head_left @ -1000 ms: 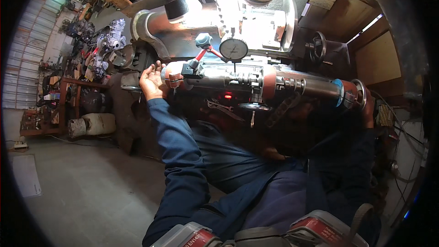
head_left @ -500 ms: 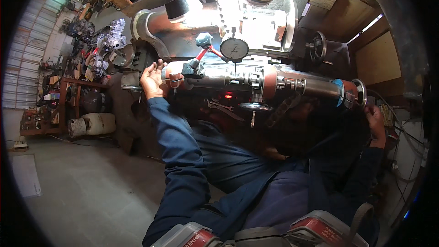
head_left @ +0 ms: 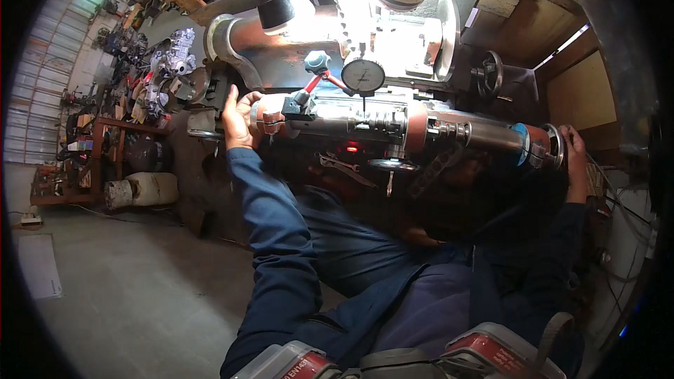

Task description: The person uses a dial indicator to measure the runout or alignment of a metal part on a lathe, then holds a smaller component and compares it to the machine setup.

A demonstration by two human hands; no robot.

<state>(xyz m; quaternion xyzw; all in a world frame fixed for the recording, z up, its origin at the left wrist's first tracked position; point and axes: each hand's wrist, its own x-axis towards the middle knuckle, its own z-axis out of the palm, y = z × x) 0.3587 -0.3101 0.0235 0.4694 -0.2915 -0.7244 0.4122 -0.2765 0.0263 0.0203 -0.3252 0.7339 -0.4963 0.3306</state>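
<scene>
Wrenches (head_left: 339,162) lie near the middle, a small handwheel (head_left: 390,165) just towards three o'clock. Beyond, the shaft (head_left: 491,136) runs from ten o'clock to three. At three, the right hand (head_left: 576,154) is at the end wheel (head_left: 559,150), fingers bent close together by its rim. At ten, the left hand (head_left: 241,119) meets the red clamp (head_left: 271,126), one finger raised apart, others curled inward; how firmly either hand grips, I cannot tell. The gauge (head_left: 364,76) stands at twelve, the lamp (head_left: 279,5) farther, at eleven.
</scene>
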